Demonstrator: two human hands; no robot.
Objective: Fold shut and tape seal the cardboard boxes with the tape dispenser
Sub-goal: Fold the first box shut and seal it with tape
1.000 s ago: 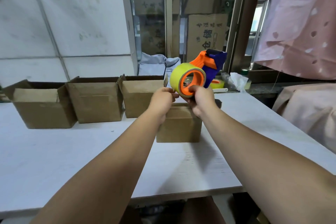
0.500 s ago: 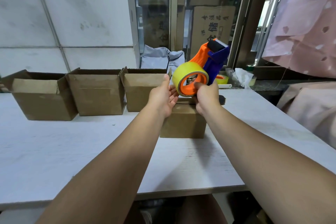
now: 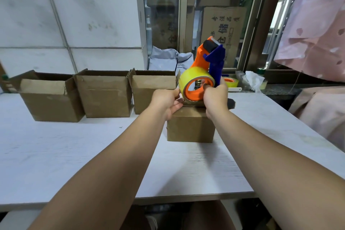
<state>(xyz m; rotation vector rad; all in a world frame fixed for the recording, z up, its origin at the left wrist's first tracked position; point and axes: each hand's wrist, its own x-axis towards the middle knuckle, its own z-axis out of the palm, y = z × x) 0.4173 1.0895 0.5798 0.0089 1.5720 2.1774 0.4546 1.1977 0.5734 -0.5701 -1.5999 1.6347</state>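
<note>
My right hand [image 3: 216,97] grips the tape dispenser [image 3: 201,80] over the closed box [image 3: 190,127] on the counter [image 3: 74,155]; left hand [image 3: 168,101] pinches its roll edge, prob. the tape end. Risk: end slips & resticks, or the unheld box skids w/ the first pull.

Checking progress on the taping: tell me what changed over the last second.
The left hand opened beside the tape roll, then closed in and now pinches its lower edge. The right hand keeps gripping the tape dispenser over the closed box; the three open boxes have not moved.
</note>
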